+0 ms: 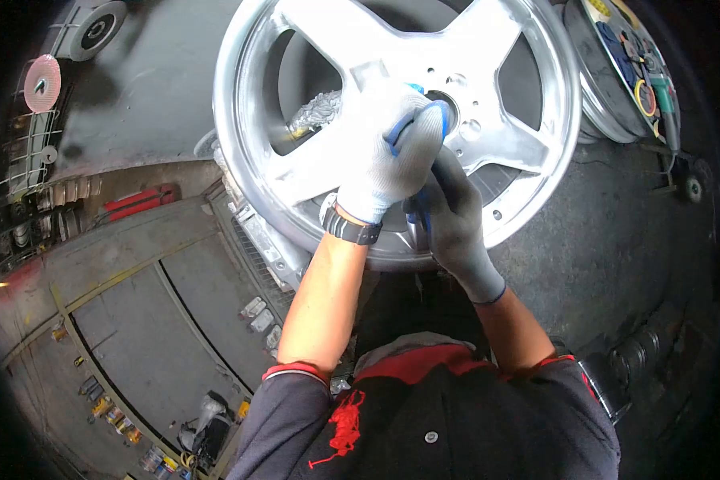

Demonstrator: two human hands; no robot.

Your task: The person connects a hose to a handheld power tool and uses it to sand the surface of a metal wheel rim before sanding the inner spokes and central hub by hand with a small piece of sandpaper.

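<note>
A silver alloy wheel rim (264, 88) with broad spokes stands in front of me, its face turned toward the camera. My left hand (388, 152), in a pale knit glove with a dark wristwatch, is clenched around a blue-handled tool (414, 120) pressed near the hub hole (450, 108). My right hand (452, 212), in a grey glove, grips the same tool lower down, just under the left hand. The tool's working end is hidden by the gloves.
A second rim (596, 96) leans at the upper right with tools and discs lying on it. A pink grinding disc (42, 82) sits at upper left. A metal stand (264, 248) under the rim and a red tool (140, 202) lie left of it.
</note>
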